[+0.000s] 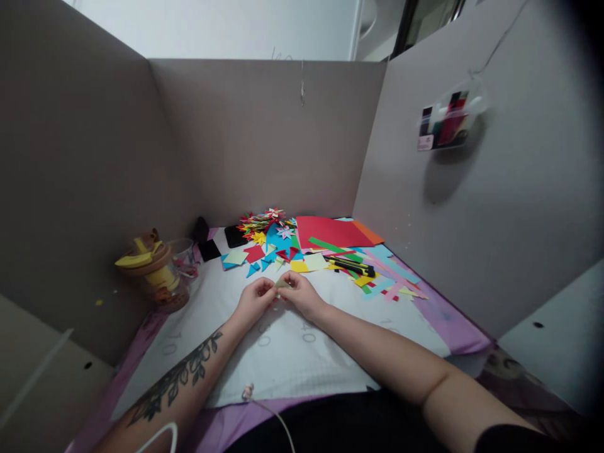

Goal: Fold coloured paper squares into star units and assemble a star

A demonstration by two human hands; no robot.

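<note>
Between the fingertips of both hands is a small piece of pale green paper (pixel 283 284), partly hidden by the fingers. My left hand (pixel 257 296) pinches it from the left, and my right hand (pixel 302 294) grips it from the right. Just beyond the hands lie folded blue paper pieces (pixel 253 269) and folded red pieces (pixel 287 254). Square sheets, among them a red square (pixel 255 253) and a pale green square (pixel 235 257), rest a little farther left. A yellow and black utility knife (pixel 352 265) lies to the right of my right hand.
Folded paper stars (pixel 259 223) are heaped at the back. Large red sheets (pixel 330 232) and coloured strips (pixel 391 270) spread at the right. A stacked terracotta-coloured pot (pixel 158 277) and a clear cup (pixel 184 255) stand at the left. Grey panels (pixel 268 138) enclose the table.
</note>
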